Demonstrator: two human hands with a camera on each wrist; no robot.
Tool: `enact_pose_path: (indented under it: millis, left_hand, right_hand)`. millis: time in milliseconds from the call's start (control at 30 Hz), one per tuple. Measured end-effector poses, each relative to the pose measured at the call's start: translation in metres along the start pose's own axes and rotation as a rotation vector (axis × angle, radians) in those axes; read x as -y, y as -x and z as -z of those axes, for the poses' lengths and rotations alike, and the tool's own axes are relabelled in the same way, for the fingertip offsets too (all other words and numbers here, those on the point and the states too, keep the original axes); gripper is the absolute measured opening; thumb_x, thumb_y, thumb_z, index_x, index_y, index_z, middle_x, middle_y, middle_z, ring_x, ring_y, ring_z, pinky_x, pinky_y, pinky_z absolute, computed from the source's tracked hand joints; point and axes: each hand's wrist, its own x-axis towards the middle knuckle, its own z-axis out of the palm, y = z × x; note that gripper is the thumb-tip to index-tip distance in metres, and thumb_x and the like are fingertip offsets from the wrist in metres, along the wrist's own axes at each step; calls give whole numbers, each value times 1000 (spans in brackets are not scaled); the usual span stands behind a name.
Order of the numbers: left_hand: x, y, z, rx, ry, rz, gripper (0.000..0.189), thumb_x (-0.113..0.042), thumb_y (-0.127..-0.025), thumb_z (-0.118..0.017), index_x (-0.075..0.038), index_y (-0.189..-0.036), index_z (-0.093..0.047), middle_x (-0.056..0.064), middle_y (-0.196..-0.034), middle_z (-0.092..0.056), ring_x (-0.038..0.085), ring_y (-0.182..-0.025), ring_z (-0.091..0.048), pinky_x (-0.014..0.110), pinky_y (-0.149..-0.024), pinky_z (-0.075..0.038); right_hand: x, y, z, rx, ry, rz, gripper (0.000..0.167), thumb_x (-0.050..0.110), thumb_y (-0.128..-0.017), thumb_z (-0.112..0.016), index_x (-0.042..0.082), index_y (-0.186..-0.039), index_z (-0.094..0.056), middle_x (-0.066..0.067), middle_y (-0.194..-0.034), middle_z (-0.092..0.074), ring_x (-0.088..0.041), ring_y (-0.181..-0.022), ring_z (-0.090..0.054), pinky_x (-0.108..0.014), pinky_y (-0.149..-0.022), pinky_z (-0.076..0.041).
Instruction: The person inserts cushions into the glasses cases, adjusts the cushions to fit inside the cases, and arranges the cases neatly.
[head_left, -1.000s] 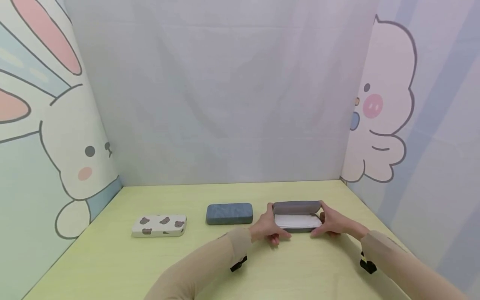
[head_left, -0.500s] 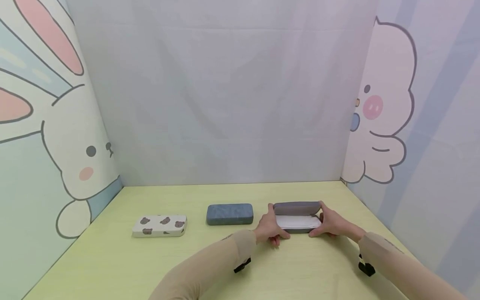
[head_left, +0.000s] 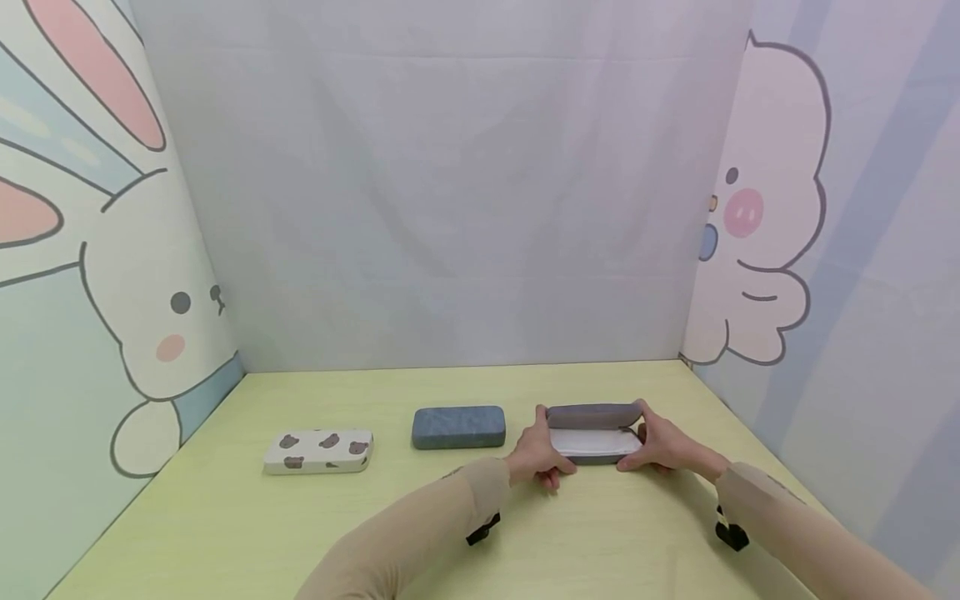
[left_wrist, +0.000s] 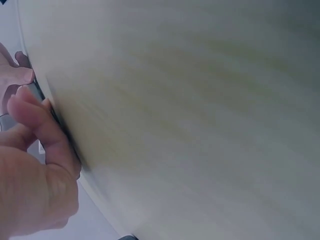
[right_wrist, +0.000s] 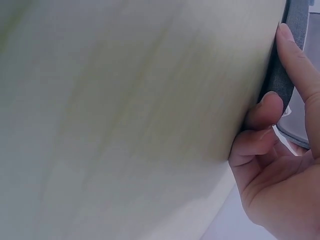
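Note:
A dark grey glasses case [head_left: 593,417] lies on the table at the right, lid raised and tilted back, with a pale interior showing. My left hand [head_left: 534,452] grips its left end, thumb along the front edge and a finger up at the lid. At the opposite end, my right hand [head_left: 664,442] holds the case in much the same way. The right wrist view shows that thumb along the dark front wall [right_wrist: 281,82], other fingers curled by the corner. In the left wrist view the left hand's fingers [left_wrist: 52,137] hide most of the case.
A blue glasses case [head_left: 459,428] sits closed just left of my left hand. Farther left lies a white case with bear prints [head_left: 318,452], also closed. The light green table [head_left: 420,387] ends at a grey curtain behind, with cartoon-printed side walls.
Both forearms have drawn slightly inward, and the right thumb has slid a little left along the front edge. The case stays in place with its lid up.

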Motion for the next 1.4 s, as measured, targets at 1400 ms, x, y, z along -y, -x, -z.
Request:
enact_pose_path:
  millis: [1400]
  left_hand:
    - [-2, 3, -1, 2, 38, -25, 74, 15, -72, -74, -11, -125, -29, 25, -60, -63, 13, -31, -48, 24, -29, -42]
  right_hand:
    - [-2, 2, 1, -14, -8, 72, 75, 30, -70, -87, 5, -113, -31, -6, -72, -42, -11, -42, -41, -21, -35, -39]
